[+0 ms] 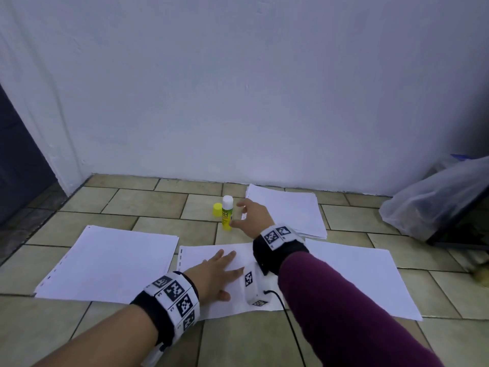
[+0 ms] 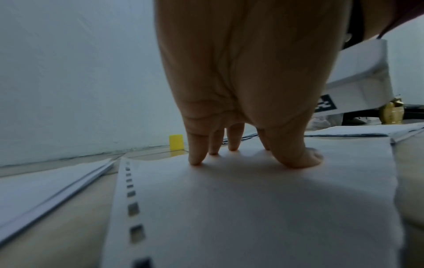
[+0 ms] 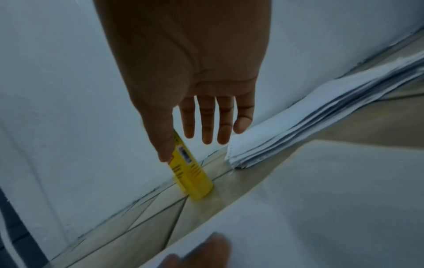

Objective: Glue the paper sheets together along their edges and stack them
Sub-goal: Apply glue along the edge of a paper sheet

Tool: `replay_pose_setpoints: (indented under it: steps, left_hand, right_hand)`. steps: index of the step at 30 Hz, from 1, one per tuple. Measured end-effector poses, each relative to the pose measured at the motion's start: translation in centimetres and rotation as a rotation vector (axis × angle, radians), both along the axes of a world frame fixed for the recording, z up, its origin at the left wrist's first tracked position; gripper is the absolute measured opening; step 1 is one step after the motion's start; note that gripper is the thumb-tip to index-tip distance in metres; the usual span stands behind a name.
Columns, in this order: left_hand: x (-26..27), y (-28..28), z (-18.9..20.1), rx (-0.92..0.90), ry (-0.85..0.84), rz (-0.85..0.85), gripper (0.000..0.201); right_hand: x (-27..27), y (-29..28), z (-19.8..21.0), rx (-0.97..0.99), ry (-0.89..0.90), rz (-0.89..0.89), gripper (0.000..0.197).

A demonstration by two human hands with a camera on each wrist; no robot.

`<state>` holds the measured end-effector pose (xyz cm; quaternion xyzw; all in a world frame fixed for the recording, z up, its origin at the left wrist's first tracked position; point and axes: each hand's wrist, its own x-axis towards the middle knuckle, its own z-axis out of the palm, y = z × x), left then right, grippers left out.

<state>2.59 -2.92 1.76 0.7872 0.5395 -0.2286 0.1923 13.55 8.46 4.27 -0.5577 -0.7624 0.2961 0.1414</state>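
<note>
A person works on a tiled floor (image 1: 148,200) at the foot of a white wall (image 1: 238,88). The left hand (image 1: 211,274) lies flat on the middle sheet (image 1: 201,254), fingers (image 2: 196,154) straight and spread, tips pressing the paper; this sheet has a row of punched holes along its left edge. The right hand (image 1: 252,217) reaches toward the glue stick (image 1: 227,213), which stands upright on the floor just beyond the middle sheet's far edge, uncapped, white tip up. The right fingers (image 3: 206,123) are straight and apart, holding nothing; the thumb is at the stick's side, and whether it touches cannot be told. The yellow cap (image 1: 217,210) stands just left of the stick. A stack of paper (image 1: 288,210) lies near the wall to the right of the stick. Another pile (image 1: 111,263) lies left of the middle sheet, and a further sheet (image 1: 370,282) lies right of it. A clear plastic bag (image 1: 434,197) sits at the far right by the wall.
</note>
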Motion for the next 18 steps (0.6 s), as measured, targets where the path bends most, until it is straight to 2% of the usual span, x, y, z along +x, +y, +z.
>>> replay_pose_setpoints:
  steps: [5, 9, 13, 15, 18]
  left_hand:
    - [0.3, 0.5, 0.4, -0.025, 0.077, -0.035, 0.055]
    - [0.1, 0.5, 0.4, -0.033, 0.026, -0.008, 0.063]
    - [-0.1, 0.9, 0.8, -0.016, -0.015, -0.007, 0.073]
    - [0.2, 1.2, 0.8, 0.037, -0.022, -0.001, 0.076]
    - [0.9, 1.7, 0.7, 0.089, -0.009, 0.011, 0.079]
  right_hand:
    - [-2.2, 0.7, -0.8, 0.035, -0.007, -0.016, 0.040]
    - [-1.4, 0.8, -0.2, 0.031, 0.006, -0.001, 0.016]
    - [2.0, 0.9, 2.8, -0.093, -0.016, 0.016, 0.032]
    - [4.5, 0.9, 4.1, -0.144, -0.081, 0.049, 0.034]
    - [7.4, 0.5, 5.0, -0.097, -0.134, 0.023, 0.044]
